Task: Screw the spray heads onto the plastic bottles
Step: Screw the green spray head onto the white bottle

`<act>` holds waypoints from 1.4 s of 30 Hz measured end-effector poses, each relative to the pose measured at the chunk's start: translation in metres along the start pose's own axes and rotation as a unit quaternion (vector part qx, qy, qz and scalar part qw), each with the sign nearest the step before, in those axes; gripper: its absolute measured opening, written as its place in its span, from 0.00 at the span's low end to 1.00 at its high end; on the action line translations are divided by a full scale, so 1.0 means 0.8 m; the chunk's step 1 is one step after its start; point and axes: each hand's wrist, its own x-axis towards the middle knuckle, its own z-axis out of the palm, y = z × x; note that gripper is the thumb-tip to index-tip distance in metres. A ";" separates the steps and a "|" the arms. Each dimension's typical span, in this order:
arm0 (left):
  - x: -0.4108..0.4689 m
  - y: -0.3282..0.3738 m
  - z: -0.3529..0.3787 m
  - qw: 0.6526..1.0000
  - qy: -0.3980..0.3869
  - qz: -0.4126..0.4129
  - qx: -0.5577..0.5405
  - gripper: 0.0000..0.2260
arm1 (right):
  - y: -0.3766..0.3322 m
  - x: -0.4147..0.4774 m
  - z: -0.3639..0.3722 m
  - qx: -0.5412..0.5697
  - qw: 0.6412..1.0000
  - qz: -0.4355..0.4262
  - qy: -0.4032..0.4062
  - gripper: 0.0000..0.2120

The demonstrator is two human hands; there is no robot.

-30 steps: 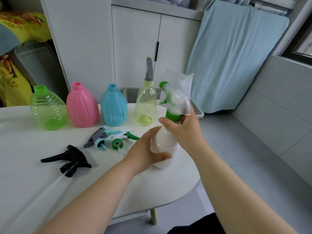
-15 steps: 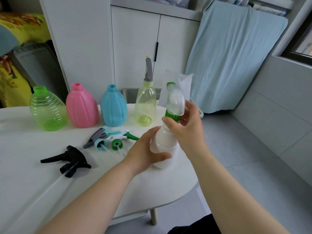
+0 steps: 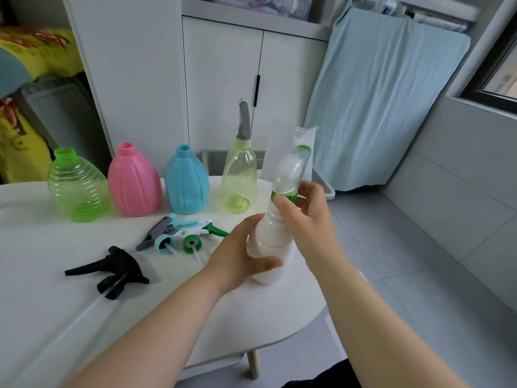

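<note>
A white bottle [image 3: 270,233] stands on the white table [image 3: 56,303] near its right edge. My left hand [image 3: 237,256] grips the bottle's body from the left. On its neck sits a clear-and-green spray head [image 3: 289,173], and my right hand [image 3: 305,214] pinches the head's green collar. Green [image 3: 78,186], pink [image 3: 134,183] and blue [image 3: 186,183] bottles stand open-necked in a row at the back. A pale yellow bottle [image 3: 237,180] beside them carries a grey spray head [image 3: 244,119]. Loose heads lie in front: black [image 3: 114,270], teal-grey [image 3: 165,233], white-green [image 3: 195,236].
White cupboards stand behind the table, and a light blue cloth [image 3: 386,93] hangs at the right. A grey bin [image 3: 321,186] sits on the floor just past the table. The table's rounded right edge falls off to grey floor tiles.
My right hand has turned the spray head on the white bottle: its nozzle swung from pointing left to pointing away and up. The left hand kept holding the bottle still.
</note>
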 end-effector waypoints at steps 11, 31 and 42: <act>0.001 -0.002 0.001 1.000 -0.002 -0.007 -0.011 0.28 | 0.002 0.003 0.001 -0.022 0.999 -0.017 0.037 0.16; 0.002 -0.003 0.003 1.000 0.009 -0.019 -0.014 0.31 | 0.009 -0.003 -0.004 0.031 0.999 -0.013 -0.031 0.10; 0.003 -0.002 0.003 1.000 0.007 -0.014 0.004 0.31 | 0.002 0.002 -0.005 0.024 0.996 -0.011 -0.083 0.05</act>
